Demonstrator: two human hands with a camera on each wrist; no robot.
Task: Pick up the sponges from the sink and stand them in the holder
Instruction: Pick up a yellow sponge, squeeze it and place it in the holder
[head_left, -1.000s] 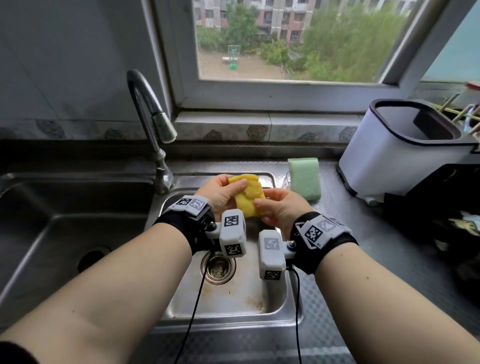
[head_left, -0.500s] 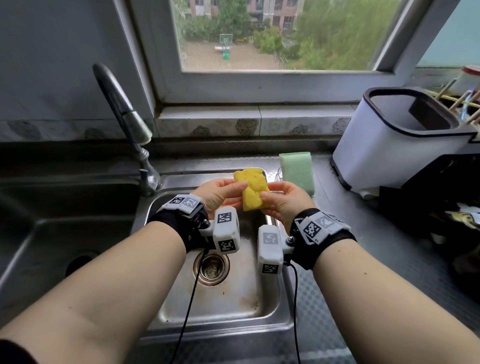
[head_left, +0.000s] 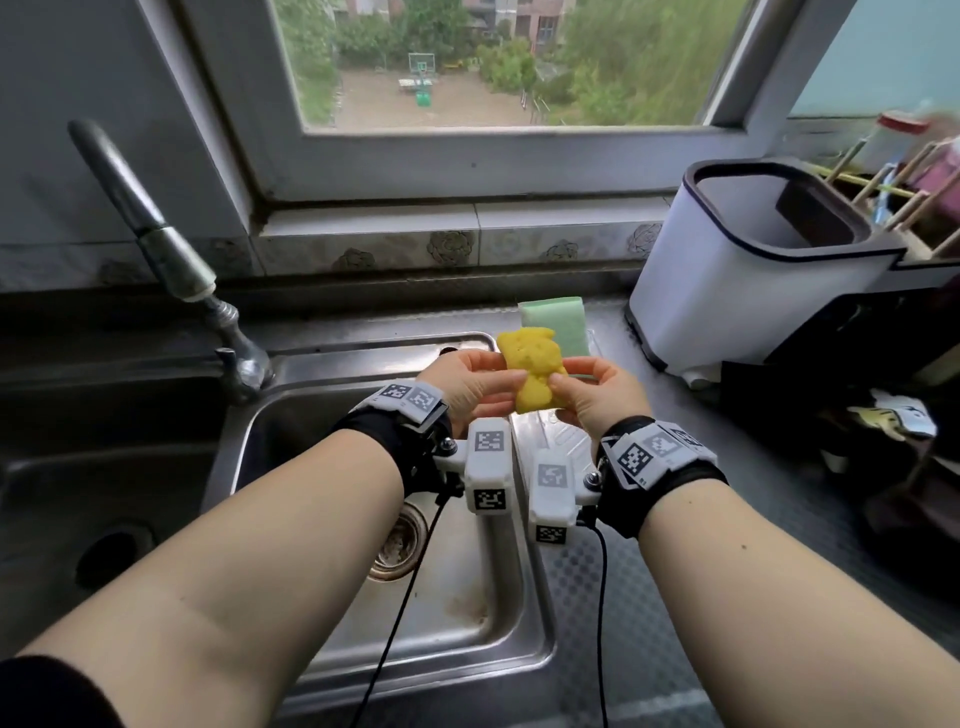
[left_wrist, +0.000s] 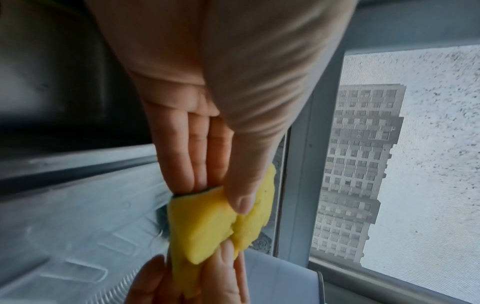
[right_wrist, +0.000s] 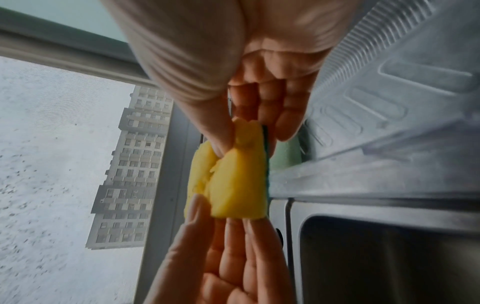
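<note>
A yellow sponge (head_left: 532, 370) with a dark scouring back is held in the air above the right rim of the small sink basin (head_left: 467, 613). My left hand (head_left: 470, 387) pinches its left side between thumb and fingers, and my right hand (head_left: 582, 389) pinches its right side. The squeezed yellow sponge (left_wrist: 215, 224) creases in the middle under both thumbs; in the right wrist view the yellow sponge (right_wrist: 233, 179) shows its dark edge. A green sponge (head_left: 556, 322) stands upright just behind, in a clear holder (head_left: 591, 338) on the drainboard.
A curved tap (head_left: 156, 228) rises at the left, over a second larger basin (head_left: 78, 467). A white bin with a dark rim (head_left: 737, 291) stands on the counter at the right, with dark clutter (head_left: 883, 415) beside it. The window sill (head_left: 457, 218) runs behind.
Both hands have carried the yellow sponge to the right and away from me, from over the basin to above its right rim, closer to the green sponge. The grip is unchanged.
</note>
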